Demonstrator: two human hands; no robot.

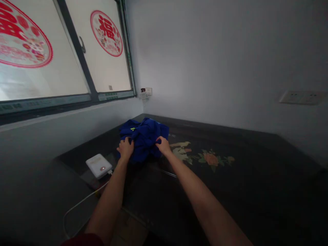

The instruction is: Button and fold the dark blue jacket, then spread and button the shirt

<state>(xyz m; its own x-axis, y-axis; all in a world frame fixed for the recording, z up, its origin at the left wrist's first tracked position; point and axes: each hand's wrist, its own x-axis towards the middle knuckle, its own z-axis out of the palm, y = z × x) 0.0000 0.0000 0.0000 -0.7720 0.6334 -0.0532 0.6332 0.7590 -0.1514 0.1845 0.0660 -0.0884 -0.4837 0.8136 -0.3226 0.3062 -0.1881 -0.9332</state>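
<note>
A crumpled blue garment (145, 136) lies in a heap on the dark table, with a small yellow-green mark on its upper left part. I cannot make out which kind of garment it is. My left hand (126, 148) grips its left front side, fingers curled into the cloth. At its right side my right hand (163, 146) pinches a fold between thumb and fingers. Both forearms reach forward over the table. The cloth partly hides the fingertips of both hands.
The dark table (205, 191) bears a flower and bird picture. Left of my left forearm lies a white power bank (98, 165) with a white cable (83, 200) running over the table edge. Walls and a window (99, 75) border the far and left sides; a socket (148, 91) sits near the corner.
</note>
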